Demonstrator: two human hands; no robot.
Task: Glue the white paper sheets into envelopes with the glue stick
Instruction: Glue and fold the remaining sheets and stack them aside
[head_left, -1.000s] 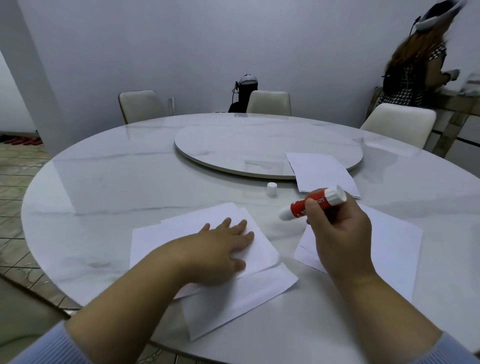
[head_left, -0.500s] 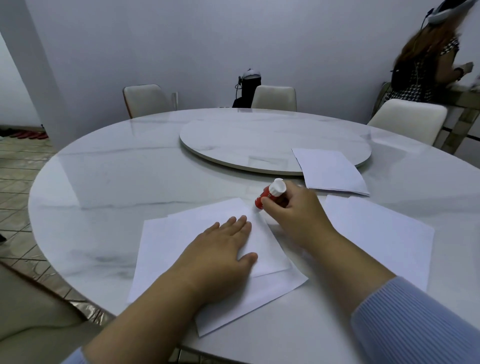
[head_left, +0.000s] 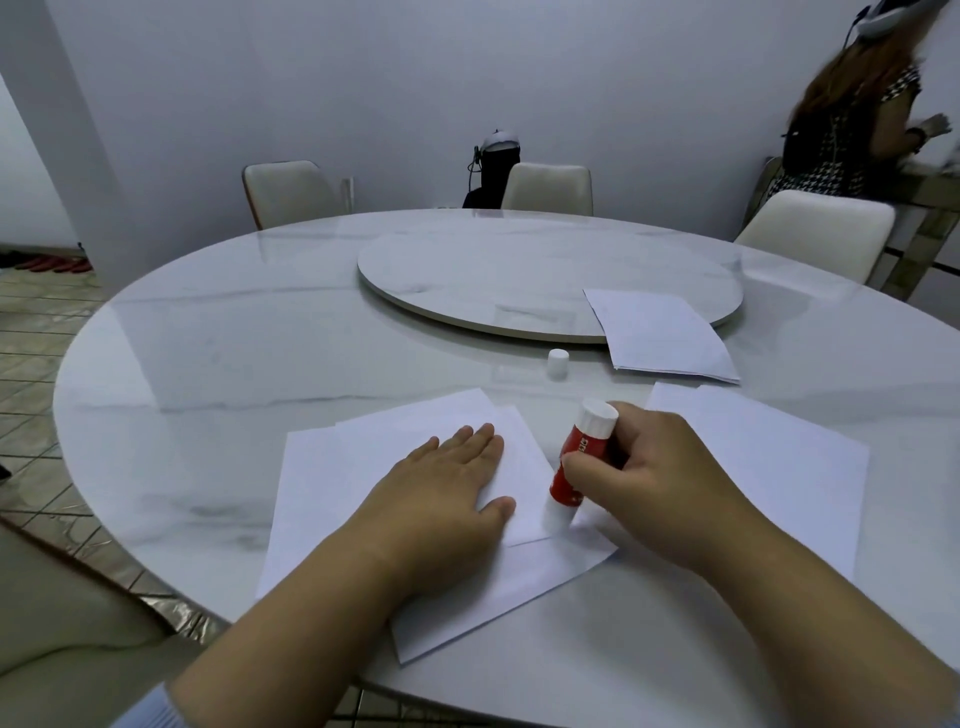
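Nearest the camera, on the near edge of the round marble bench (head_left: 208, 364), lies a folded sheet (head_left: 332, 478) with its flaps turned in. The left hand (head_left: 441, 499) lies flat on the upper flap, its fingers (head_left: 467, 441) straight and close together, thumb out to the side, pressing the paper down. Just to its right, the right hand (head_left: 660, 488) grips the glue stick (head_left: 576, 462), fingers curled round the red barrel. The stick is tilted, its white base up and away from the person, its lower white end touching the sheet at the right edge of the flap.

Under the right forearm and beyond it lies a second sheet (head_left: 779, 467), flat, just beside the folded one. Farther out a small white cap (head_left: 558, 362) stands upright on the bench, apart from both hands. To its right a stack of sheets (head_left: 660, 332) rests partly on the bench and partly on the raised turntable (head_left: 493, 270) at the centre.

Beyond the bench stand pale chairs (head_left: 288, 192), and at the far right a person (head_left: 852, 124) stands turned away by the wall.
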